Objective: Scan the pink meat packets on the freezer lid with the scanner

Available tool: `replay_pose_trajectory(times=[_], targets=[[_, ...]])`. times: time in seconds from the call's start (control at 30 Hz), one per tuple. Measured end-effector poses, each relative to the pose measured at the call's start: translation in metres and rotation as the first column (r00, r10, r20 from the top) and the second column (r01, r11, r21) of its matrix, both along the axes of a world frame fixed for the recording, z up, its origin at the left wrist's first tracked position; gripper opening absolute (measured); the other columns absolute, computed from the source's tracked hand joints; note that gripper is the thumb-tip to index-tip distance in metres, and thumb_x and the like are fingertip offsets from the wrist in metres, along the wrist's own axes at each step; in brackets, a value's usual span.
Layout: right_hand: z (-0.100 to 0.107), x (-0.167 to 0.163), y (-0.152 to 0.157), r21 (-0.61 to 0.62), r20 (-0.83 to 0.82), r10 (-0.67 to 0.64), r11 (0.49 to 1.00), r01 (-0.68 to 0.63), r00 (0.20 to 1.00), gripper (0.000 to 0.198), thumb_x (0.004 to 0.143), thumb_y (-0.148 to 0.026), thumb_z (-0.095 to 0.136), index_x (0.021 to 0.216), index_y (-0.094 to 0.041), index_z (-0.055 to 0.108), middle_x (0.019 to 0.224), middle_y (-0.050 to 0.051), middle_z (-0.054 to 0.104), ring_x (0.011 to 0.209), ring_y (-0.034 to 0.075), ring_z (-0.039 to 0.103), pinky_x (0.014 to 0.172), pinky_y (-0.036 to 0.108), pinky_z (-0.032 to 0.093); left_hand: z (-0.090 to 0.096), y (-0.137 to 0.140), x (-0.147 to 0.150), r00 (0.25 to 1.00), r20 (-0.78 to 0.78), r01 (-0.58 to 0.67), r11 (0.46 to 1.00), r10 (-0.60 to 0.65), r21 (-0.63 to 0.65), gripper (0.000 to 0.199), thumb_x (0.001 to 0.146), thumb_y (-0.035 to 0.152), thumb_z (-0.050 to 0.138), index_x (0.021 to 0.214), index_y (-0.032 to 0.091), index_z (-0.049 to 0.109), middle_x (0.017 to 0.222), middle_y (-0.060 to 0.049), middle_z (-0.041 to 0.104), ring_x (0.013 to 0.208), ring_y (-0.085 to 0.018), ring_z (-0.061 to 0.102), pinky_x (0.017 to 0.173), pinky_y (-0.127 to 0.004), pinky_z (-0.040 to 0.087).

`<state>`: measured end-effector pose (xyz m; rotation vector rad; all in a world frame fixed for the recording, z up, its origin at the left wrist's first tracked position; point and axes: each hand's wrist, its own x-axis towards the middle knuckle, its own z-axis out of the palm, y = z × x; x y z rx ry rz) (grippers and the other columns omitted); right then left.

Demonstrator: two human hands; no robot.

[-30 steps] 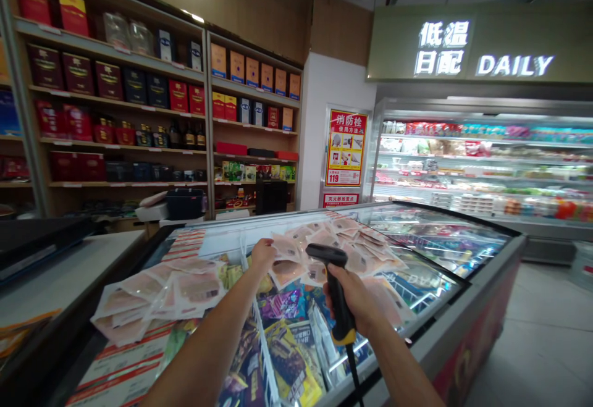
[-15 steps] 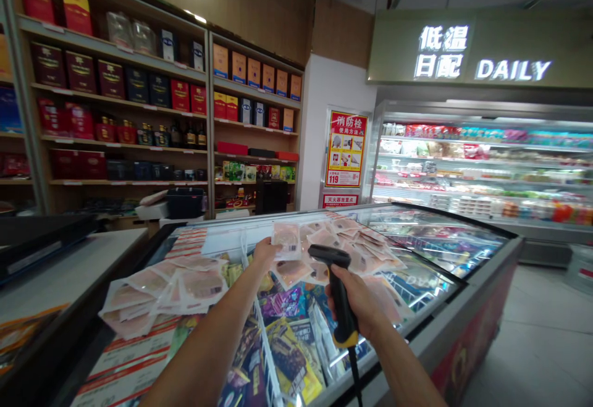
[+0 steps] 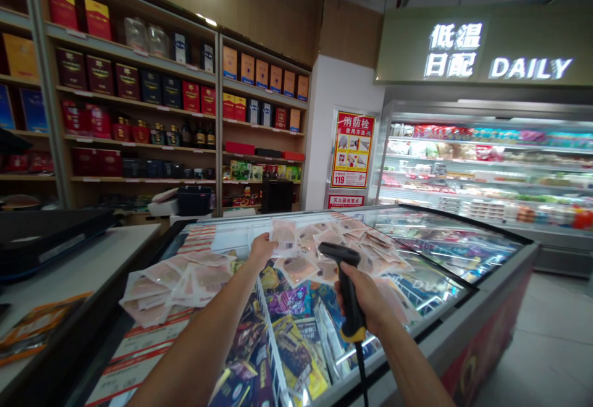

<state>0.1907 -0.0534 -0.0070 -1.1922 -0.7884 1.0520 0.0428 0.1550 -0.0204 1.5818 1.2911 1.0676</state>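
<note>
My left hand (image 3: 263, 249) pinches the edge of a flat clear packet (image 3: 284, 236) with pinkish contents and a barcode on its lower part. In my right hand (image 3: 364, 296) is a black and yellow barcode scanner (image 3: 351, 302), its head tilted toward that packet and its cable hanging down. Several similar packets (image 3: 333, 240) lie spread over the glass lid of the freezer beyond the scanner. Another pile of packets (image 3: 180, 280) rests on the lid left of my left forearm.
The chest freezer (image 3: 498, 289) holds colourful bagged goods under its glass. Price strips (image 3: 139, 345) line its left side. At the left stands a counter (image 3: 115, 252) with an orange packet (image 3: 41, 327). Boxed bottles fill shelves (image 3: 139, 92) behind; a lit chiller (image 3: 486, 172) stands right.
The whole view has turned slightly left, so the scene sits further right. My left hand with the packet has come a little left relative to the scanner. Both hands keep their hold.
</note>
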Motion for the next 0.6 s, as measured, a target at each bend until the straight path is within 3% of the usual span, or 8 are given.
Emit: replay_pose_trajectory(times=[0.23, 0.3, 0.4, 0.5, 0.6], targets=[[-0.002, 0.007, 0.004, -0.010, -0.032, 0.012, 1.000, -0.013, 0.999, 0.027, 0.067, -0.043, 0.050, 0.074, -0.017, 0.047, 0.048, -0.003, 0.050, 0.035, 0.009, 0.045, 0.031, 0.021, 0.038, 0.006, -0.019, -0.065, 0.981, -0.194, 0.001, 0.995, -0.021, -0.100, 0.016, 0.075, 0.023, 0.049, 0.085, 0.011, 0.054, 0.073, -0.001, 0.058, 0.061, -0.009, 0.055, 0.055, -0.024, 0.045], [-0.002, 0.005, 0.005, -0.009, -0.040, 0.014, 1.000, -0.014, 0.999, 0.026, 0.067, -0.042, 0.050, 0.074, -0.017, 0.047, 0.049, -0.003, 0.050, 0.035, 0.009, 0.045, 0.030, 0.021, 0.037, 0.008, -0.028, -0.079, 0.968, -0.243, 0.034, 0.991, -0.065, -0.131, 0.009, 0.069, 0.015, 0.053, 0.077, 0.012, 0.056, 0.060, 0.002, 0.058, 0.055, -0.010, 0.056, 0.051, -0.020, 0.044], [-0.001, 0.004, 0.004, -0.013, -0.043, 0.013, 1.000, -0.014, 0.999, 0.025, 0.068, -0.041, 0.050, 0.072, -0.017, 0.047, 0.048, -0.003, 0.051, 0.033, 0.009, 0.045, 0.030, 0.021, 0.037, 0.011, -0.041, -0.094, 0.937, -0.331, 0.060, 0.986, -0.109, -0.156, 0.014, 0.059, 0.006, 0.053, 0.070, 0.014, 0.057, 0.045, 0.005, 0.053, 0.047, -0.010, 0.054, 0.045, -0.018, 0.040], [-0.001, 0.005, 0.001, -0.027, -0.040, 0.009, 1.000, -0.010, 0.999, 0.025, 0.068, -0.041, 0.050, 0.071, -0.017, 0.046, 0.047, -0.003, 0.051, 0.032, 0.008, 0.044, 0.030, 0.020, 0.036, 0.011, -0.048, -0.105, 0.891, -0.444, 0.042, 0.991, -0.095, -0.128, 0.018, 0.054, 0.006, 0.051, 0.068, 0.014, 0.057, 0.038, 0.007, 0.047, 0.039, -0.009, 0.048, 0.038, -0.017, 0.033], [-0.001, 0.008, -0.002, -0.024, -0.030, -0.003, 1.000, 0.003, 1.000, 0.025, 0.068, -0.042, 0.050, 0.070, -0.017, 0.046, 0.047, -0.002, 0.051, 0.032, 0.008, 0.045, 0.030, 0.020, 0.036, 0.012, -0.052, -0.116, 0.829, -0.555, 0.029, 0.997, -0.060, -0.065, 0.024, 0.048, 0.007, 0.053, 0.071, 0.013, 0.057, 0.042, 0.006, 0.049, 0.040, -0.010, 0.048, 0.038, -0.017, 0.031]])
